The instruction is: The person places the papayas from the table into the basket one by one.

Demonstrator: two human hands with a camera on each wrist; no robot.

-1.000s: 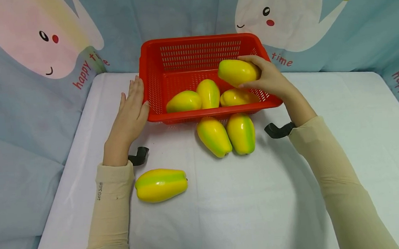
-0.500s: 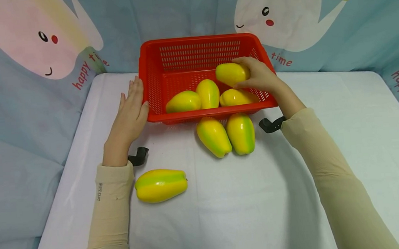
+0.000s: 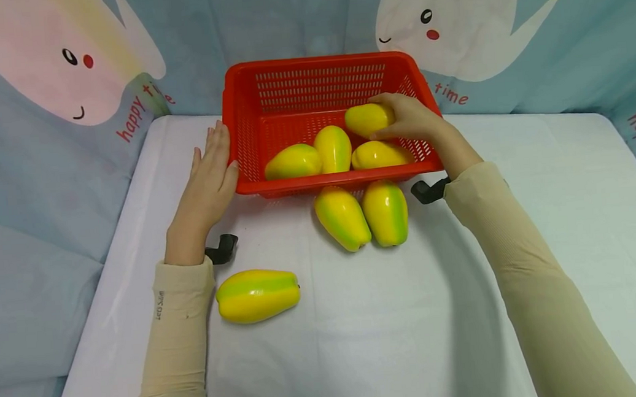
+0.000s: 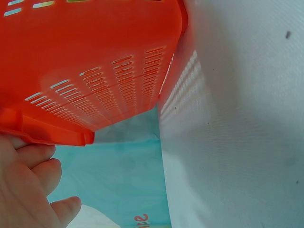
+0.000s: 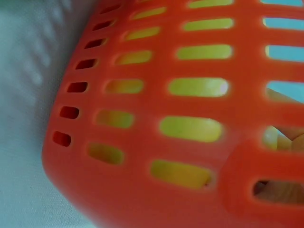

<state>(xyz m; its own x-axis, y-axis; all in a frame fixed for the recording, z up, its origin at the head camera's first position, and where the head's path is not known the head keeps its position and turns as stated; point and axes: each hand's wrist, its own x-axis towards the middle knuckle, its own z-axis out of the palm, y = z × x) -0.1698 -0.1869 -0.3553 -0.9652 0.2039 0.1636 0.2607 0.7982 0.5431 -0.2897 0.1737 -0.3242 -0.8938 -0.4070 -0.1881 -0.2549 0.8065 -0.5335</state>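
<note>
My right hand (image 3: 409, 117) reaches over the right rim of a red plastic basket (image 3: 327, 177) and grips a yellow papaya (image 3: 366, 120) inside it. Beneath and left of that one lie several more: a papaya (image 3: 378, 155) at the right, an upright papaya (image 3: 332, 149) in the middle, and a papaya (image 3: 294, 161) at the left. Straight fingers of my left hand (image 3: 202, 185) rest along the basket's left side; in the left wrist view they touch its rim. Slotted basket wall (image 5: 142, 199) fills the right wrist view, with yellow fruit showing through.
Two papayas, one left (image 3: 343, 219) and one right (image 3: 385, 213), lie against the basket's front. Another papaya (image 3: 258, 295) lies beside the left sleeve (image 3: 178, 331). The white table (image 3: 372, 342) meets a printed blue curtain (image 3: 289, 22) behind the basket.
My right hand has moved left and slightly down into the basket, carrying its papaya lower toward the others. The left hand and the fruits on the table stay put.
</note>
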